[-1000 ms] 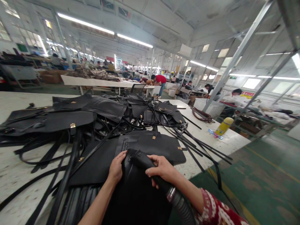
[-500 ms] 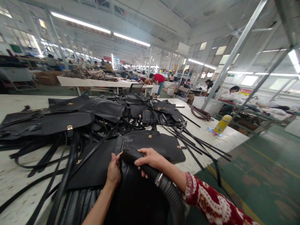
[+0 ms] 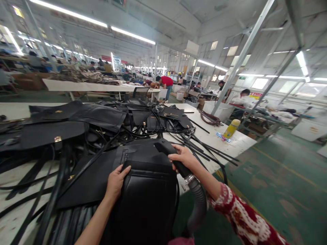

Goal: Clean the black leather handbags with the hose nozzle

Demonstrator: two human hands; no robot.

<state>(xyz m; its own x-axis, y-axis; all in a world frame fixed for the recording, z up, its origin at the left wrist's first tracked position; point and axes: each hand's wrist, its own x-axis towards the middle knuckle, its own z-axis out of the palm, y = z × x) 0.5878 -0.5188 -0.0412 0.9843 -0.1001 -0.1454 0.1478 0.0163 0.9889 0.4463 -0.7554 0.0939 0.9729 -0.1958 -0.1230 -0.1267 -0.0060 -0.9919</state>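
A black leather bag (image 3: 146, 200) with a stitched pocket line faces me at the table's near edge. My left hand (image 3: 115, 182) grips its upper left edge, thumb over the front. In my right hand (image 3: 182, 157) is a black hose nozzle (image 3: 167, 148), joined by a metal clamp to a grey ribbed hose (image 3: 198, 194) that hangs down. The nozzle's tip sits over the bag's upper right edge; whether it touches is unclear. Behind the bag lies a flat black leather panel (image 3: 87, 183).
Black bags (image 3: 53, 131) and long straps (image 3: 212, 149) are heaped across the white table (image 3: 242, 143). Toward its right end stand a yellow bottle (image 3: 232, 130) and a coil of brown straps (image 3: 209, 118). A person in a red top (image 3: 166, 81) bends over a table farther back.
My right hand has carried the nozzle rightward and up, away from my left hand. The bag now shows its pocket front more fully, with my left hand still at its edge. The view has shifted right.
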